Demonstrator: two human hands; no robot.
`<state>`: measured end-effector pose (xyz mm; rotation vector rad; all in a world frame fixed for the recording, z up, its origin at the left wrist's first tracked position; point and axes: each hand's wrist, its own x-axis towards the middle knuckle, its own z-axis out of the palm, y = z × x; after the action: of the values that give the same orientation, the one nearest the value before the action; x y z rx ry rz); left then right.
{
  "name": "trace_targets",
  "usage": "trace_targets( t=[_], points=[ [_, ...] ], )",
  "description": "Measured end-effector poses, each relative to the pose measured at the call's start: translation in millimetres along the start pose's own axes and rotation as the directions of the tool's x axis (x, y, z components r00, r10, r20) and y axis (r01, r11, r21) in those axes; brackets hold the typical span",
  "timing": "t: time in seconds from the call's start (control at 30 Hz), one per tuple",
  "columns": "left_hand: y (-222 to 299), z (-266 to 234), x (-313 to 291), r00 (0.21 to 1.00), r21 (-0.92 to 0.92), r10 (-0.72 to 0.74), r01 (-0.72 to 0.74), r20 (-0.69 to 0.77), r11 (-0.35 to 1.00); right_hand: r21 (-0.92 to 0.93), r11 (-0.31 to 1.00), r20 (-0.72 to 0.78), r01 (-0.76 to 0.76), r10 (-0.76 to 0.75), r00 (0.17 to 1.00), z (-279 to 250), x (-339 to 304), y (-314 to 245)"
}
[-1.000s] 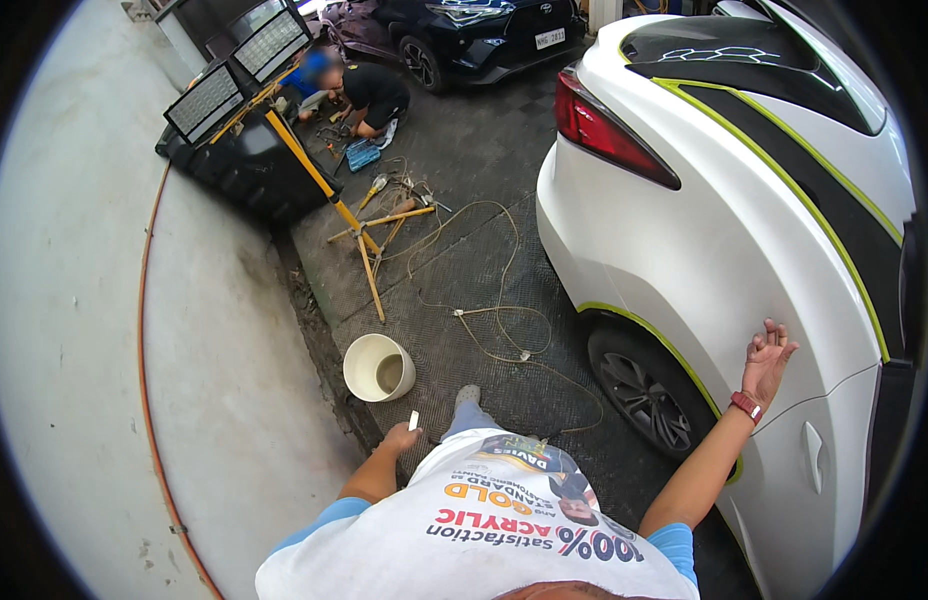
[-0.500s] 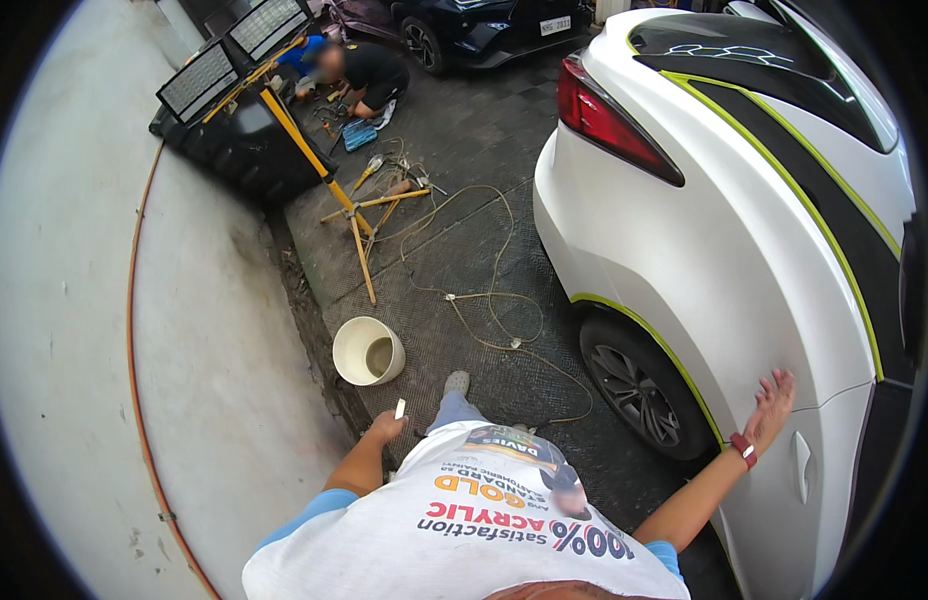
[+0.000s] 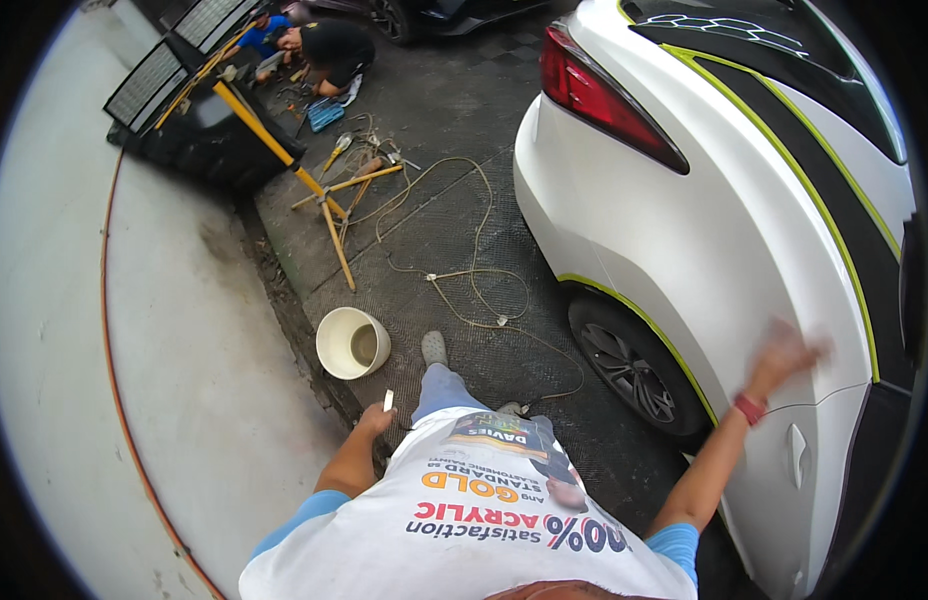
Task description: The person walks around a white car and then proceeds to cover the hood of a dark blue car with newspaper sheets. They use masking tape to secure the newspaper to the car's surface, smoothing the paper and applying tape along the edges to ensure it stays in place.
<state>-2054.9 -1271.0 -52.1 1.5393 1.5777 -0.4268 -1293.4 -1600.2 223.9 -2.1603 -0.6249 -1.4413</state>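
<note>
My left hand [image 3: 373,419] is closed around a small white flat rectangular piece [image 3: 388,400], whose end sticks up past the fingers. I cannot make out what it is. My right hand [image 3: 785,358], with a red band [image 3: 751,408] at the wrist, is stretched out over the rear side panel of a white car [image 3: 664,235]. Its fingers are blurred by motion but look spread, and nothing shows in them. Lime-green strips edge the wheel arch [image 3: 639,308] and the dark area by the rear window. The door handle [image 3: 797,455] lies just nearer than the hand.
A white bucket [image 3: 331,345] with murky liquid stands ahead of my left hand. Beyond it are a yellow tripod stand [image 3: 336,235] and a looping cable [image 3: 479,235] on dark matting. A pale wall [image 3: 174,330] runs along the left. Two people [image 3: 334,55] crouch farther off.
My right hand has shifted slightly right and up across the panel, now smeared by motion. My left hand keeps its grip on the white piece. The view has moved a little.
</note>
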Motion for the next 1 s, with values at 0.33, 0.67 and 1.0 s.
trace_targets(
  t=[0.33,0.67,1.0],
  points=[
    [2.4,-52.6,93.3,0.999,-0.13,0.027,-0.031,-0.032,0.991,0.707,0.7,0.668,0.103,-0.709,0.227,54.5,-88.4,-478.9],
    [-50.6,-190.0,152.8,0.948,-0.582,-0.31,0.213,-0.07,0.785,0.065,0.993,0.718,0.103,0.025,-0.695,148.9,-296.5,-435.6],
    [-9.3,-331.0,256.4,0.944,-0.345,-0.328,0.299,-0.029,0.89,-0.227,0.942,0.9,-0.245,0.107,-0.422,176.4,-316.3,-489.8]
  ],
)
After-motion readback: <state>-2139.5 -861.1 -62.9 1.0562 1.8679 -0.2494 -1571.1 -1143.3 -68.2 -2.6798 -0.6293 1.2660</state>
